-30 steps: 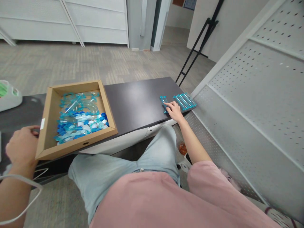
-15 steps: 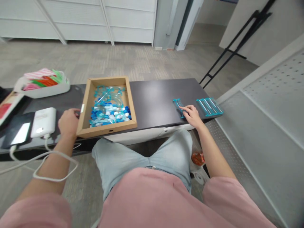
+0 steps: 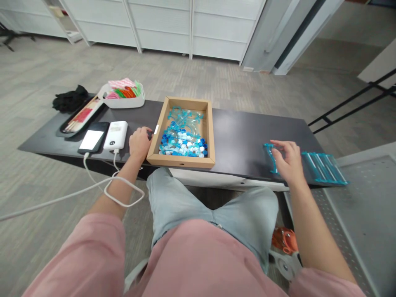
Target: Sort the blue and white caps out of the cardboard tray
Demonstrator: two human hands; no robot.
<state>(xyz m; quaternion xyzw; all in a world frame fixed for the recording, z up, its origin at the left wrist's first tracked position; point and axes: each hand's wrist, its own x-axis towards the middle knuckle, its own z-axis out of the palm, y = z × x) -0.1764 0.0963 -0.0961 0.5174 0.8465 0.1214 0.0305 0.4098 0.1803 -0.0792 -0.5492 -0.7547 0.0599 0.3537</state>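
Observation:
On the right of the dark tabletop, the thumb and fingers of my right hand close on a clear plastic piece with turquoise ends. Several similar clear turquoise-edged strips lie side by side to the right of this hand. My left hand is curled against the left wall of a cardboard box. A small dark thing shows at its fingertips; its kind is unclear. Inside the box are clear turquoise-edged pieces above many blue and white hexagonal bits.
A white power bank and a phone with white cables lie left of my left hand. Behind them are a white basket of colourful strips, a dark tray and black cloth. A grey perforated panel stands at right.
My view has swung left, so the tabletop appears further right and more of its left end shows. My right hand stays at the clear piece, its thumb and index finger more lifted. My left hand remains beside the box.

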